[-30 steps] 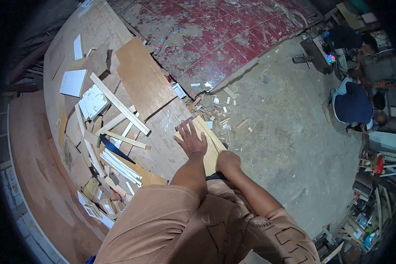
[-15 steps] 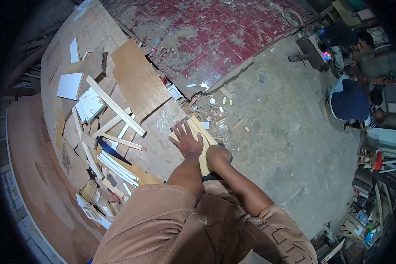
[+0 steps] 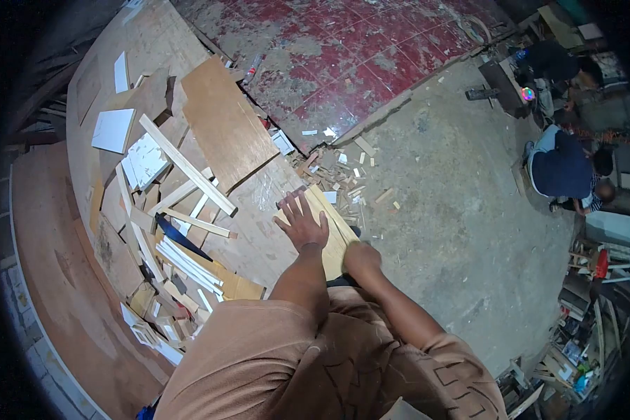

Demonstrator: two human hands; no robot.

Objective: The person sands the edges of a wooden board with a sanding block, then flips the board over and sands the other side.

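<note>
My left hand lies flat with fingers spread on a pale wooden board at the edge of the work surface. Beside it, my right hand is closed in a fist at the board's right side. What the fist grips is hidden beneath the fingers. A narrow strip of the same pale wood runs along the board's right side, with a thin dark line between the two.
Left of my hands, the plywood work surface carries a brown panel, wooden sticks, white strips and white-faced offcuts. Small wood scraps litter the concrete floor. People sit at the far right.
My right hand has drawn back toward my body and slightly right along the board's side. My left hand stays pressed on the board. The whole view has shifted a little.
</note>
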